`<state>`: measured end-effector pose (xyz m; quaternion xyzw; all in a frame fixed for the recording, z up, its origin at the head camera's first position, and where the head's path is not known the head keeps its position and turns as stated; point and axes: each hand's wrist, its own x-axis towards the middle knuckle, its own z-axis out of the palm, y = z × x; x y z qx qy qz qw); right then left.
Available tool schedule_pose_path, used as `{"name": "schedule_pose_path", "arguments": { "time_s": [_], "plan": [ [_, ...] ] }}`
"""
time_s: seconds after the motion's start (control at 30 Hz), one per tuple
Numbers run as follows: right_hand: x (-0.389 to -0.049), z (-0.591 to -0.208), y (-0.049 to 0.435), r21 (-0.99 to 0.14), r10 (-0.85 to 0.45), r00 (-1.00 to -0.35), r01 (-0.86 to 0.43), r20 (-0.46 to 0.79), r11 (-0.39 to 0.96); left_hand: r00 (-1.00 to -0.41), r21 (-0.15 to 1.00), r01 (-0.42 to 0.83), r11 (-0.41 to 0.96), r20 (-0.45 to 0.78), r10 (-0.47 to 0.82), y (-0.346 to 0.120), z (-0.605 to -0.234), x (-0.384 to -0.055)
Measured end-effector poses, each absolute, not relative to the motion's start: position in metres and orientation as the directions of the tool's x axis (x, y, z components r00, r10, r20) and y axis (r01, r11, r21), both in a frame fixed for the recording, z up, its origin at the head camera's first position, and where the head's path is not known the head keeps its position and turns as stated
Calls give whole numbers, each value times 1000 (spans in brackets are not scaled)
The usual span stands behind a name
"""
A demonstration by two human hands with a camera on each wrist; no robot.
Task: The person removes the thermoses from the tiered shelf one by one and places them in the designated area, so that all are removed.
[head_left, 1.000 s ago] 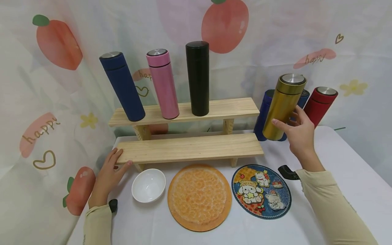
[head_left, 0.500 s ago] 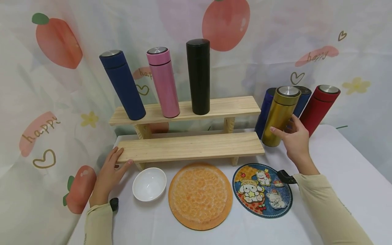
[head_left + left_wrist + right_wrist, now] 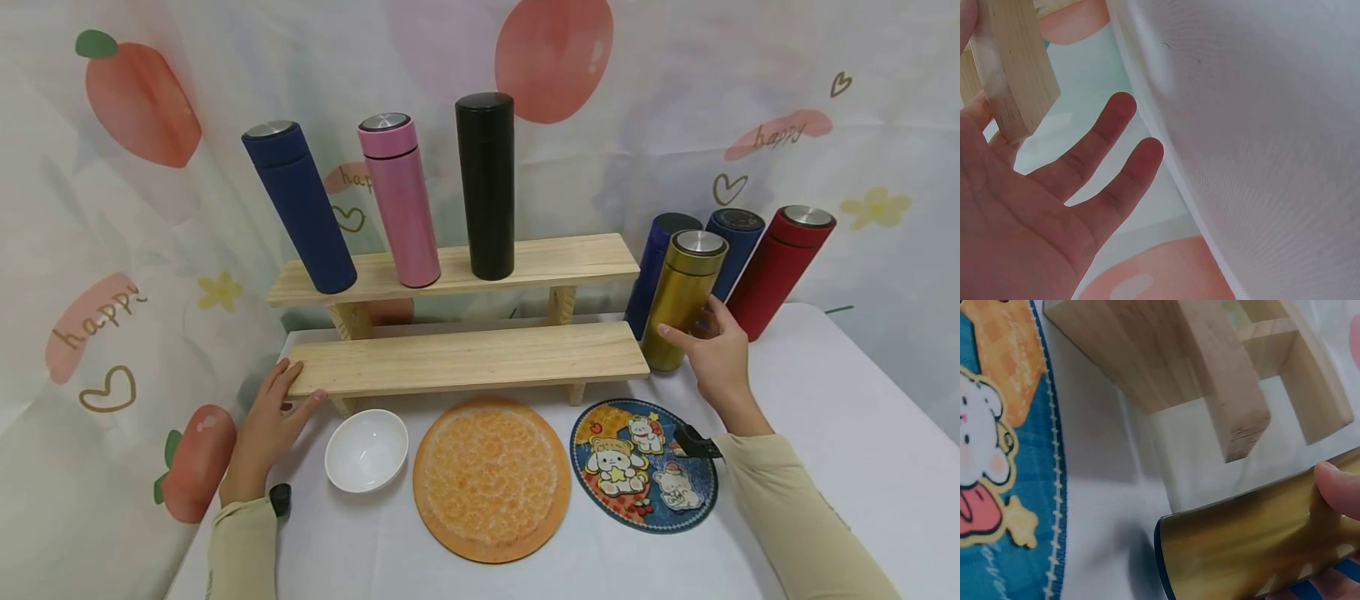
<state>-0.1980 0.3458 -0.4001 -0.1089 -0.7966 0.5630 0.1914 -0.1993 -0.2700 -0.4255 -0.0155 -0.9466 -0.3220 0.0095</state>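
Note:
In the head view my right hand (image 3: 722, 358) grips a gold thermos (image 3: 681, 300) by its lower half, slightly tilted, just right of the wooden stand. The right wrist view shows my thumb (image 3: 1341, 490) along the side of the gold thermos (image 3: 1241, 544), its dark-rimmed base close to the white cloth. My left hand (image 3: 264, 429) holds the left end of the lower shelf (image 3: 465, 358) of the two-tier stand. In the left wrist view, thumb and nearer fingers lie on either side of the board (image 3: 1016, 75), while two fingers (image 3: 1119, 181) stretch free.
A navy thermos (image 3: 300, 208), a pink thermos (image 3: 401, 204) and a black thermos (image 3: 486, 187) stand on the upper shelf (image 3: 562, 258). Behind the gold one are two blue thermoses (image 3: 652, 267) and a red thermos (image 3: 780, 275). A white bowl (image 3: 367, 451) and two round mats (image 3: 491, 483) lie in front.
My right hand has lowered the gold thermos towards the table and brought it nearer, in front of the blue ones. My left hand has stayed on the shelf end.

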Motion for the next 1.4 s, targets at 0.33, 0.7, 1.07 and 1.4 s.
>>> {"name": "schedule_pose_path", "arguments": {
  "time_s": [0.33, 0.7, 1.07, 1.4],
  "plan": [
    [-197, -414, 349, -932, 361, -914, -46, 184, 358, -999, 614, 43, 788, 38, 24, -271, -427, -199],
    [-197, -422, 360, -903, 289, -926, -107, 243, 417, -998, 611, 56, 790, 52, 31, -273, -425, -198],
    [-194, -415, 362, -912, 217, -955, -102, 202, 398, -1000, 612, 22, 791, 20, 12, -272, -427, -198],
    [-183, -370, 345, -847, 291, -847, -293, 445, 444, -999, 621, 41, 783, 36, 24, -270, -424, -198]
  ]
}}
